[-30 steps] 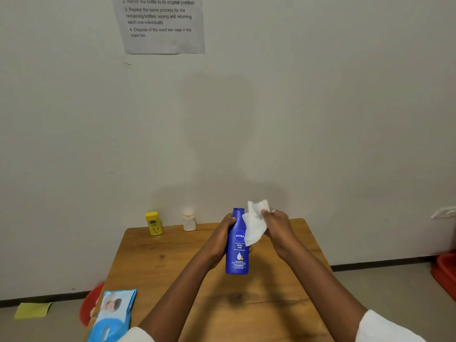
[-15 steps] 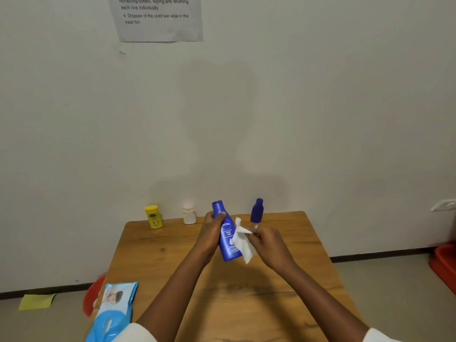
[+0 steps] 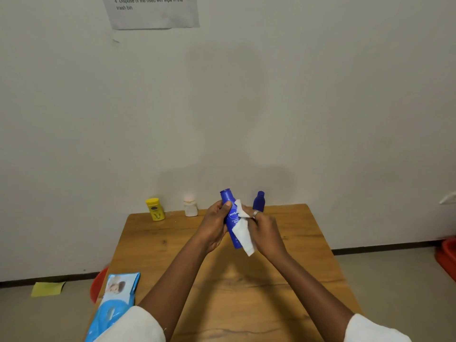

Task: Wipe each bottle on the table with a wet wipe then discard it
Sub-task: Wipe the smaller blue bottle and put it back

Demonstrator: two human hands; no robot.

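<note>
Left hand (image 3: pixel 214 225) grips bottle (image 3: pixel 231 215) at 12; right hand (image 3: pixel 264 229) pinches limp wipe (image 3: pixel 243 233). Slick plastic: hold mid-body.

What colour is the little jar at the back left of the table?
Yellow. The jar shows clearly in the head view, beside a white bottle.

L hand (image 3: pixel 214 224) fingers curled, gripping | R hand (image 3: pixel 262 230) pinching | both forearms extended fwd
</note>
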